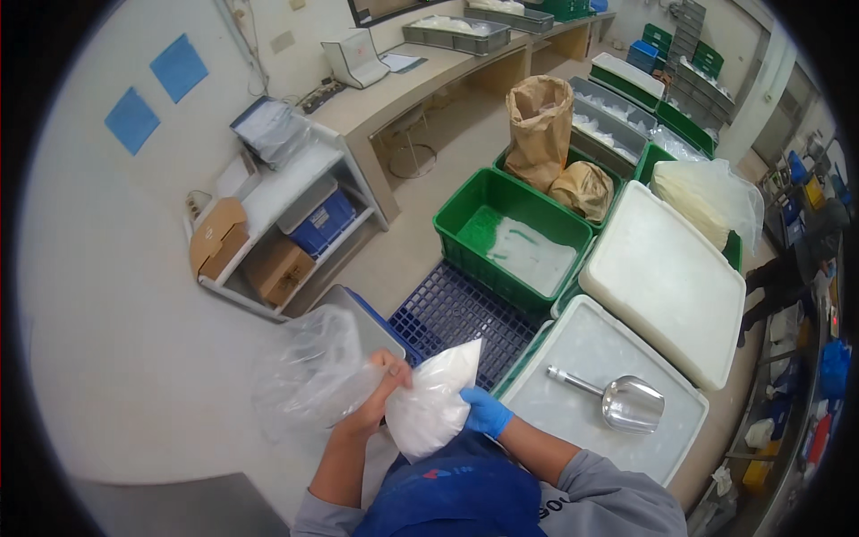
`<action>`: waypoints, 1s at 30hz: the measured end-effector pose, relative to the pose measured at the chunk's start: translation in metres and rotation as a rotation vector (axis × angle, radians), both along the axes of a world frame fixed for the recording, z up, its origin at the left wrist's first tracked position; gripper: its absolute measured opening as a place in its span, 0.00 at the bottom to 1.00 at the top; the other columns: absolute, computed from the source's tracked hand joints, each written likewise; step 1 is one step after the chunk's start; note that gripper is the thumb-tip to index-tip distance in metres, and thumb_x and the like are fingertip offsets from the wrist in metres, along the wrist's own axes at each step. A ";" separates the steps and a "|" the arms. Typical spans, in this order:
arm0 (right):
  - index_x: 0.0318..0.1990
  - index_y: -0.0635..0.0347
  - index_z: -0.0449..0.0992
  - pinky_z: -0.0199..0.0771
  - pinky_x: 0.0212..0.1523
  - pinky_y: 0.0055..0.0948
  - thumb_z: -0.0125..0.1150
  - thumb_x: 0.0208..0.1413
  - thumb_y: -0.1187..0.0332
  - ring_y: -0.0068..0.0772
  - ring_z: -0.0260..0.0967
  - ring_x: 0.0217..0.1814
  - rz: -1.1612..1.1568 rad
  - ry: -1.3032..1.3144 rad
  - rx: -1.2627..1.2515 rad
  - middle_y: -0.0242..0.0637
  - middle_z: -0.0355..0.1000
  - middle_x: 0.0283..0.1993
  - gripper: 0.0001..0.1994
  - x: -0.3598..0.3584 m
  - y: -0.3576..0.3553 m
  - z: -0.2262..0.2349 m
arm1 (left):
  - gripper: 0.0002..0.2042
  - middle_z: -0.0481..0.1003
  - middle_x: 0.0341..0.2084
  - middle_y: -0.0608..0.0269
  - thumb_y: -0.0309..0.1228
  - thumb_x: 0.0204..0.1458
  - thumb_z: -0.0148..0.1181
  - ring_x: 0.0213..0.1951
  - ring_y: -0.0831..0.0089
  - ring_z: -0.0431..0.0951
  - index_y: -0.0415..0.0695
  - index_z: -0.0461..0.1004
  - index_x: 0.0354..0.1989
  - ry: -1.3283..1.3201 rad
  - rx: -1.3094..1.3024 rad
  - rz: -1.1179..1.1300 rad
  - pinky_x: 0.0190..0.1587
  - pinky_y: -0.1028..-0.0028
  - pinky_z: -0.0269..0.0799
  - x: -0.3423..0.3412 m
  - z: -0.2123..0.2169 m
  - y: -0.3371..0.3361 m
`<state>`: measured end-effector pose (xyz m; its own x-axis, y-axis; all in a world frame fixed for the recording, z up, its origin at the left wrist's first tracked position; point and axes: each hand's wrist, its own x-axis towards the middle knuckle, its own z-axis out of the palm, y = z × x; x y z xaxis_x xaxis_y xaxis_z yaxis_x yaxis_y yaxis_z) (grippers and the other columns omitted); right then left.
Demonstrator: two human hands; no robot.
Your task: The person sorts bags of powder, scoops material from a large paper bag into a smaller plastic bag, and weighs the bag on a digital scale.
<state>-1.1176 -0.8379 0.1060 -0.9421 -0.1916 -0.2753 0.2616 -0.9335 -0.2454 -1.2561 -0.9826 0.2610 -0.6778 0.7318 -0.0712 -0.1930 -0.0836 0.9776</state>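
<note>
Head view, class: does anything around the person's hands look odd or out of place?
One mismatch: the right hand wears a close-fitting blue glove while the left hand is bare, though both touch the clear plastic bag of white material.

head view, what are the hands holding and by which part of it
A bag of white material, held by its sides: the bare left hand at its upper left, the blue-gloved right hand at its right side.

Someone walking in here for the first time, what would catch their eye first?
Probably the white bag between the bare left hand and blue-gloved right hand, at lower center. Next, the shiny metal scoop on the pale lid to the right, then the green bin with white material farther off.
</note>
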 end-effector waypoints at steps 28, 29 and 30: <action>0.64 0.61 0.60 0.61 0.64 0.50 0.54 0.60 0.57 0.51 0.63 0.62 -0.985 -0.694 -0.091 0.48 0.64 0.63 0.28 -0.209 0.374 -0.104 | 0.21 0.72 0.49 0.59 0.34 0.59 0.56 0.49 0.73 0.71 0.41 0.64 0.58 -0.233 -0.511 -0.095 0.49 0.73 0.66 -0.347 -0.185 0.382; 0.63 0.63 0.62 0.65 0.60 0.48 0.55 0.59 0.60 0.49 0.66 0.58 -1.034 -0.806 0.045 0.48 0.66 0.59 0.27 -0.210 0.395 -0.137 | 0.21 0.72 0.49 0.59 0.35 0.59 0.57 0.48 0.74 0.72 0.41 0.64 0.58 -0.298 -0.567 -0.169 0.48 0.74 0.67 -0.359 -0.197 0.373; 0.61 0.65 0.63 0.68 0.56 0.46 0.57 0.57 0.63 0.48 0.68 0.54 -1.074 -0.917 0.177 0.48 0.68 0.56 0.26 -0.212 0.414 -0.177 | 0.20 0.73 0.47 0.60 0.35 0.58 0.58 0.45 0.75 0.73 0.41 0.65 0.57 -0.347 -0.616 -0.186 0.45 0.75 0.68 -0.367 -0.203 0.361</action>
<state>-1.3297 -0.4235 -0.0715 -0.0832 0.5911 -0.8023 -0.4154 -0.7524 -0.5113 -1.6235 -0.6215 0.0579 -0.4102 0.5906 -0.6949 -0.4574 0.5260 0.7170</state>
